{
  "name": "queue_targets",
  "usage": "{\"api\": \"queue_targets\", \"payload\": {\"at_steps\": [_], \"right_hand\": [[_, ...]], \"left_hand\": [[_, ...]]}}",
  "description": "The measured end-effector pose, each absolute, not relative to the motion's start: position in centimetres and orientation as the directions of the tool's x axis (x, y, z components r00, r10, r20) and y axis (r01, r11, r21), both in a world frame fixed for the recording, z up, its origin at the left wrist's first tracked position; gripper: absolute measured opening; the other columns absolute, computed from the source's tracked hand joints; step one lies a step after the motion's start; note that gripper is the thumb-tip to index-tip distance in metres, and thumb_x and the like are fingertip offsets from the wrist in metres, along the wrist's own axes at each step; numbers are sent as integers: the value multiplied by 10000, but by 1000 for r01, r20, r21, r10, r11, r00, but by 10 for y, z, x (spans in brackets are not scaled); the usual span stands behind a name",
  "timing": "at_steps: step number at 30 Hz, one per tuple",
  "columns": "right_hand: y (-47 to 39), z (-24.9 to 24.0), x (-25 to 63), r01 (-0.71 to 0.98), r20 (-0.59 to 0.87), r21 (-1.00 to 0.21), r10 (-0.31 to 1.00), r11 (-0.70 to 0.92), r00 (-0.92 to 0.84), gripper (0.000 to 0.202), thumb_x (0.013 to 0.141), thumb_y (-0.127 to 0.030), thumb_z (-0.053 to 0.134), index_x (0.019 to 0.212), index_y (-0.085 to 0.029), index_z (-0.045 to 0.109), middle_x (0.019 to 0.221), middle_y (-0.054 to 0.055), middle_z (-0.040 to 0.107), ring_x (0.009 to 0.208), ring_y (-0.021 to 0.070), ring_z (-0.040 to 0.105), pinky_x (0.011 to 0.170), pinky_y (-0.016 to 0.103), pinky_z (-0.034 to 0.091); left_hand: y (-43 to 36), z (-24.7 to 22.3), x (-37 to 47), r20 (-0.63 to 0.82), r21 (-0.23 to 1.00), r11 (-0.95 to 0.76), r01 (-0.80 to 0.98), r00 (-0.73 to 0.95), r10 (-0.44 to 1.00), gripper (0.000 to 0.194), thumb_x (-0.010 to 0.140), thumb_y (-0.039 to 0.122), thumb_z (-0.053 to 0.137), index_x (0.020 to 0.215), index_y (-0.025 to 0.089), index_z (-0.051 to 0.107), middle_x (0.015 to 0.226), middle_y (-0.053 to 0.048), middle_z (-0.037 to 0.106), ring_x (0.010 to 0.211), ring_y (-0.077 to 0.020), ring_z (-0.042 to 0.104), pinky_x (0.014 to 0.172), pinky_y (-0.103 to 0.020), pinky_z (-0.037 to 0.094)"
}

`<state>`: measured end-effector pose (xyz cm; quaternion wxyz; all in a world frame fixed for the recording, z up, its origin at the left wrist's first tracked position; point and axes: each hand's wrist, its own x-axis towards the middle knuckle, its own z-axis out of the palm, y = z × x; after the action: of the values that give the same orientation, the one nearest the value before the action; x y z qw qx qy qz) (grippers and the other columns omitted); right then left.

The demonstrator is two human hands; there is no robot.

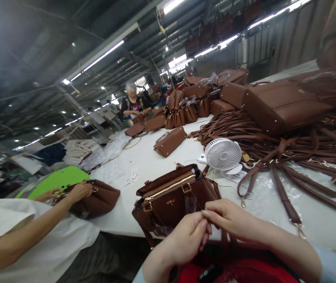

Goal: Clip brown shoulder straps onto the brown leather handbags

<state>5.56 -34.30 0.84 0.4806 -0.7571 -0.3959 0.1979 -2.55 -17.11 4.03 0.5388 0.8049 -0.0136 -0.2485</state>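
Observation:
My left hand (pixel 188 236) and my right hand (pixel 225 215) meet in front of my body, fingertips touching. Both are closed, the fingers bent and pressed together. Whatever may be between them is hidden. Just beyond them a brown handbag (pixel 168 208) stands on the white table, its gold zipper (pixel 170 187) facing up and a small gold dragonfly emblem (pixel 170 202) on its front. Clear plastic wraps parts of the handle, which hangs down the front near my left hand.
A co-worker's hand (pixel 81 191) works on another brown bag (pixel 103 198) at left. A white fan (pixel 223 155) stands behind my bag. Brown straps (pixel 285 192) with clasps lie at right, below piled bags (pixel 297 102). Another person (pixel 132 102) is at the table's far end.

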Motion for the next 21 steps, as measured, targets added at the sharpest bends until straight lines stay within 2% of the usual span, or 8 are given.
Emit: {"api": "queue_targets", "payload": {"at_steps": [3, 6, 8, 11, 13, 15, 18, 21], "right_hand": [[-338, 2, 58, 403, 108, -885, 740, -232, 664, 407, 927, -386, 428, 577, -186, 486, 555, -26, 492, 550, 114, 444, 541, 247, 305], [-335, 1, 64, 313, 113, -928, 648, -203, 754, 412, 898, -400, 448, 542, -197, 401, 510, -40, 410, 522, 110, 399, 503, 247, 267], [-335, 4, 73, 255, 119, -958, 623, -134, 773, 424, 914, -443, 412, 565, -203, 426, 497, -44, 413, 499, 112, 407, 493, 244, 283], [-336, 7, 99, 301, 187, -943, 520, -143, 833, 436, 950, -464, 339, 661, -199, 531, 536, -21, 520, 542, 136, 507, 554, 257, 357], [-336, 1, 121, 336, 207, -904, 417, -264, 885, 348, 928, -437, 412, 769, -189, 597, 637, 10, 617, 623, 158, 570, 608, 273, 388], [-331, -11, 140, 285, 138, -900, 406, -329, 904, 270, 873, -418, 521, 875, -172, 630, 709, 29, 662, 616, 161, 593, 597, 276, 403], [-318, -34, 158, 143, 18, -963, 476, -228, 879, 262, 813, -403, 608, 872, -149, 634, 640, 9, 647, 503, 135, 571, 509, 253, 411], [-307, -48, 162, 24, -20, -995, 431, -95, 902, 234, 739, -374, 688, 754, -160, 594, 517, -34, 588, 456, 121, 540, 446, 226, 388]], "left_hand": [[-182, 46, -18, -294, 770, -635, 69, 921, -255, 342, 990, 383, 262, 800, 187, 468, 654, 9, 516, 566, -117, 488, 561, -237, 400], [-188, 49, -9, -141, 537, -841, -73, 974, -175, 317, 985, 307, 262, 825, 185, 507, 811, -64, 610, 737, -186, 572, 688, -305, 433], [-187, 55, 1, -98, 367, -924, -110, 983, -156, 312, 973, 260, 252, 866, 178, 533, 884, -101, 634, 793, -226, 598, 722, -342, 436], [-179, 75, 23, -42, 194, -977, -91, 994, -101, 331, 972, 224, 225, 906, 169, 545, 895, -113, 646, 821, -244, 615, 747, -361, 439], [-174, 91, 41, -2, 114, -992, -60, 998, -60, 337, 980, 227, 222, 924, 164, 548, 887, -110, 653, 829, -242, 624, 756, -356, 442], [-170, 102, 59, 6, 35, -998, -43, 999, -42, 347, 988, 242, 221, 946, 157, 555, 885, -114, 662, 833, -241, 635, 753, -350, 447], [-171, 103, 85, -39, -62, -996, -65, 997, -62, 370, 991, 260, 227, 978, 140, 577, 917, -133, 672, 866, -244, 651, 753, -342, 459], [-174, 89, 102, -76, -111, -987, -113, 992, -105, 391, 989, 264, 228, 993, 131, 596, 942, -144, 683, 893, -243, 663, 773, -340, 475]]}}
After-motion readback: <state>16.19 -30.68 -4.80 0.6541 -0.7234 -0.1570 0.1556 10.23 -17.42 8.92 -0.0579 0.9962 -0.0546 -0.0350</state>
